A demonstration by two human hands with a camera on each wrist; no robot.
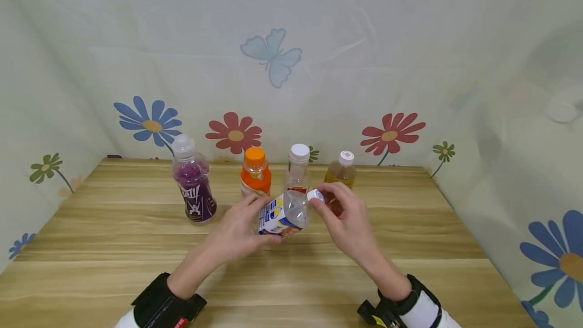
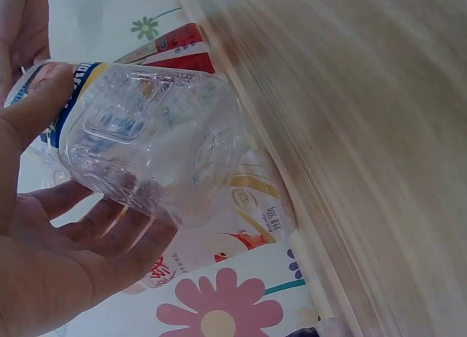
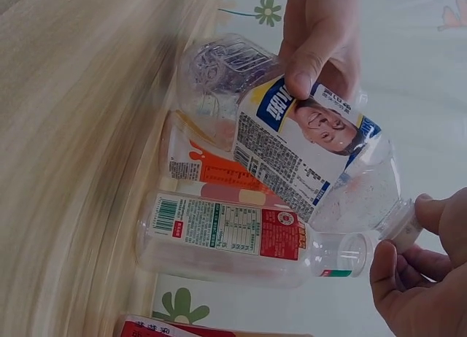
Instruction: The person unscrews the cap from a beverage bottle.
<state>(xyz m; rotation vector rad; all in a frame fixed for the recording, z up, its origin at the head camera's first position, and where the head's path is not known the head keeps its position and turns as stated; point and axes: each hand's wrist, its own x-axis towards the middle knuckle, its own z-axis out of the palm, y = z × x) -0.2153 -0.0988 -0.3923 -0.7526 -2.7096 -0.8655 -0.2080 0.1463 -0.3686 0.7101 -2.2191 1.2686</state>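
My left hand (image 1: 239,228) grips a clear plastic bottle (image 1: 279,217) round its blue, white and yellow label, holding it tilted above the wooden table, neck toward the right. No liquid shows inside the bottle (image 2: 146,136) in the left wrist view. At the neck, my right hand (image 1: 349,221) pinches a white screw cap (image 1: 315,195) between thumb and fingers. The right wrist view has this cap (image 3: 403,227) at the bottle's mouth; whether it is threaded on cannot be told.
Behind the hands stand a purple-filled bottle (image 1: 196,191) at left, an orange bottle (image 1: 256,173), a clear white-capped bottle (image 1: 298,168) and a white-capped bottle of amber liquid (image 1: 339,172). A flower-patterned cloth (image 1: 319,100) hangs beyond the table's (image 1: 114,247) back edge.
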